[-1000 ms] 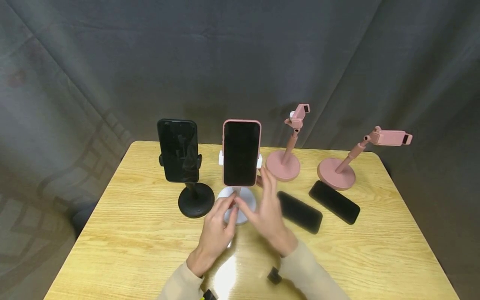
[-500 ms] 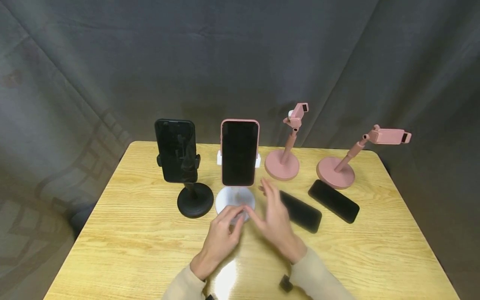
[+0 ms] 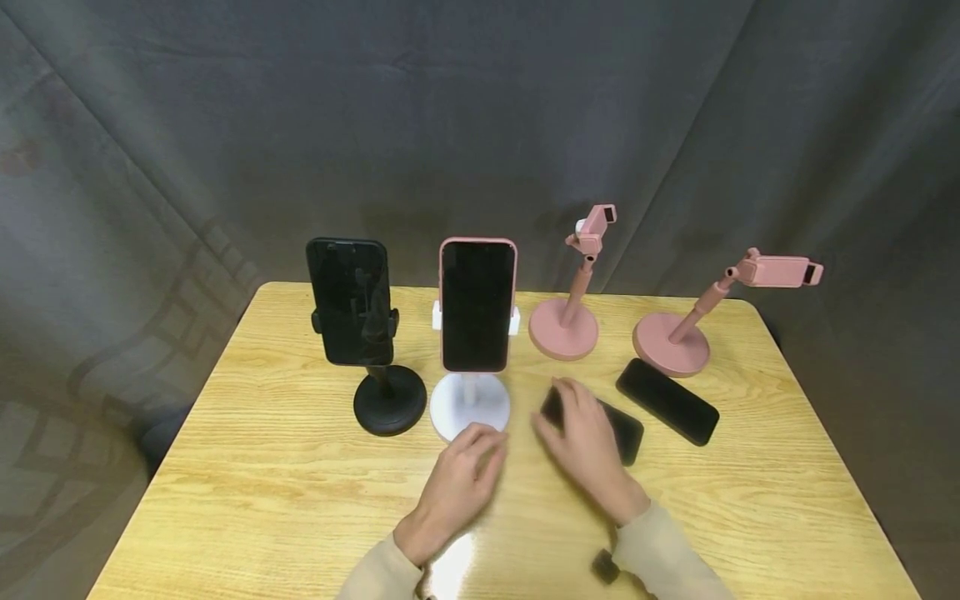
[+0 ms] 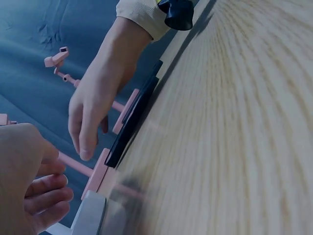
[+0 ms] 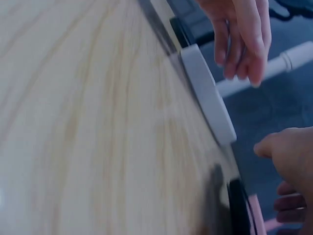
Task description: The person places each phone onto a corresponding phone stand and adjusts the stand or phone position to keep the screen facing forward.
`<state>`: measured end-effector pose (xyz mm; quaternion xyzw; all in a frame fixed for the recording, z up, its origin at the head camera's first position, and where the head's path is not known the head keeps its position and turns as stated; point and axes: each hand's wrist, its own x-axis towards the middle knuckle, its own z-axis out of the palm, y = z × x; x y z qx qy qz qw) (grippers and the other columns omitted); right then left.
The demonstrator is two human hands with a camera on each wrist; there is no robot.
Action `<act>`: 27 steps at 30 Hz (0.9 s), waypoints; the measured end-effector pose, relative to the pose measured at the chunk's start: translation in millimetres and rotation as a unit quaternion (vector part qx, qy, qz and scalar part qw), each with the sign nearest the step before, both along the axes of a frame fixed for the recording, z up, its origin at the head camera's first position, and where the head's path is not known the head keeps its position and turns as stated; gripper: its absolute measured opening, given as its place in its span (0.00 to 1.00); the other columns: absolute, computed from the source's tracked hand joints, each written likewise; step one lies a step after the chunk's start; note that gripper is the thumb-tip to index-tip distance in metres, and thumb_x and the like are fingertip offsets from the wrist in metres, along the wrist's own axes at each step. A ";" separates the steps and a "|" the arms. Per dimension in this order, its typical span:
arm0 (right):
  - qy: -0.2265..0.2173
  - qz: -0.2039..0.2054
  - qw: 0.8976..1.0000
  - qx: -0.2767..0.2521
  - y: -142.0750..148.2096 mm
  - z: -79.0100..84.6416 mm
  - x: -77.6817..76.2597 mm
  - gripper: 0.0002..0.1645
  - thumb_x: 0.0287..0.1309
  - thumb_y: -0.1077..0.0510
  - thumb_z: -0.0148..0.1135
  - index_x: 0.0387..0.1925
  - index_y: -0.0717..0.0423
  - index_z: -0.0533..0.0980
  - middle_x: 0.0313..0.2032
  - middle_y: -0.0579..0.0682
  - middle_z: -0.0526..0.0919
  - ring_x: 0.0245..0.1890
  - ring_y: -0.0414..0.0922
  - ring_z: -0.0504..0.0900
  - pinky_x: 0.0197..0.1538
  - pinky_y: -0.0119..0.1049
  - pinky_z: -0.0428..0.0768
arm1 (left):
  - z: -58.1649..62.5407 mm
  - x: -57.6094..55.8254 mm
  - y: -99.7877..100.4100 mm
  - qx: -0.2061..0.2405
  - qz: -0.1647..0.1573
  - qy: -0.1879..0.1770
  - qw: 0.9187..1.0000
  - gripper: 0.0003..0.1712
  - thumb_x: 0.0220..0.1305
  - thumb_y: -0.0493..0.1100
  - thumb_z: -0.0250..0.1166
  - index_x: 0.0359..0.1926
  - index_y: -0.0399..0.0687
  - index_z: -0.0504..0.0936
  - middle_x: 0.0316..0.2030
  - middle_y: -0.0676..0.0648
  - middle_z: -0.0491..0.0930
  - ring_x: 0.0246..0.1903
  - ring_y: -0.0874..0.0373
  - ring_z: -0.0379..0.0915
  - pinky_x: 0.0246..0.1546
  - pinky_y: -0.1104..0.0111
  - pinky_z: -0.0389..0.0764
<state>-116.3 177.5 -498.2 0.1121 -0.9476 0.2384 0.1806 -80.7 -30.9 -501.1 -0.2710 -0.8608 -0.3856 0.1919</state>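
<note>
My right hand (image 3: 587,446) hovers over a black phone (image 3: 621,432) lying on the table, covering part of it. In the left wrist view a gap shows between those fingers and the phone (image 4: 132,129). My left hand (image 3: 456,490), fingers loosely bent and holding nothing, is by the front of a white phone stand (image 3: 450,408). A pink-cased phone (image 3: 478,308) stands upright in that stand's clamp. In the right wrist view the left hand (image 5: 242,36) hangs above the round white base (image 5: 208,93).
Left of the white stand, a black stand (image 3: 390,402) holds a black phone (image 3: 350,302). Two pink stands, one nearer the middle (image 3: 564,330) and one at right (image 3: 671,344), carry no phone. Another black phone (image 3: 667,402) lies before the right one. A grey curtain (image 3: 480,125) hangs behind.
My right hand has moved away from the white stand, rightward over the lying black phone. My left hand has drawn back slightly toward the front right. The two hands have parted.
</note>
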 end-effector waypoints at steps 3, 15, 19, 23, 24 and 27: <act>-0.015 0.010 1.000 -0.004 8.8 -3.9 -1.0 0.42 0.52 0.43 0.64 0.61 0.66 0.67 0.61 0.64 0.68 0.61 0.58 0.64 0.63 0.58 0.64 | -1.3 -0.2 2.6 -0.007 -0.006 0.003 1.000 0.11 0.59 0.39 0.63 0.44 0.44 0.84 0.41 0.53 0.79 0.44 0.64 0.74 0.47 0.74 0.78; -0.062 0.068 0.996 0.016 33.2 -8.9 -5.8 0.48 0.50 0.44 0.67 0.67 0.63 0.61 0.62 0.62 0.67 0.61 0.55 0.65 0.65 0.55 0.63 | 0.4 -7.4 14.4 -0.053 -0.013 0.004 0.999 0.13 0.62 0.43 0.60 0.45 0.46 0.84 0.46 0.50 0.78 0.49 0.61 0.70 0.54 0.70 0.74; -0.054 0.071 0.996 0.023 37.6 -7.6 -8.2 0.48 0.48 0.44 0.68 0.66 0.63 0.62 0.60 0.61 0.69 0.58 0.54 0.67 0.63 0.55 0.66 | 2.1 -14.6 21.7 -0.059 -0.017 0.014 0.998 0.14 0.62 0.45 0.60 0.46 0.45 0.83 0.46 0.50 0.78 0.49 0.60 0.70 0.54 0.70 0.74; -0.054 0.067 0.995 0.040 40.7 -6.4 -7.5 0.48 0.48 0.44 0.68 0.65 0.64 0.63 0.58 0.63 0.70 0.57 0.56 0.68 0.61 0.57 0.66 | 5.4 -21.9 30.4 -0.069 -0.018 0.024 0.997 0.14 0.62 0.44 0.60 0.46 0.45 0.83 0.46 0.49 0.78 0.48 0.59 0.71 0.54 0.69 0.74; -0.055 0.068 0.995 0.044 41.4 -5.7 -7.0 0.48 0.48 0.44 0.68 0.65 0.64 0.63 0.58 0.63 0.70 0.56 0.56 0.68 0.61 0.57 0.66 | 6.3 -23.7 32.3 -0.071 -0.018 0.024 0.997 0.14 0.62 0.44 0.60 0.46 0.44 0.83 0.46 0.49 0.78 0.48 0.59 0.72 0.53 0.69 0.74; -0.056 0.071 0.994 0.053 44.1 -3.1 -4.9 0.48 0.47 0.43 0.69 0.64 0.65 0.64 0.57 0.64 0.70 0.56 0.57 0.67 0.61 0.57 0.66 | 8.4 -29.2 37.7 -0.081 -0.019 0.024 0.996 0.14 0.63 0.44 0.59 0.46 0.44 0.83 0.46 0.48 0.78 0.47 0.58 0.72 0.52 0.68 0.76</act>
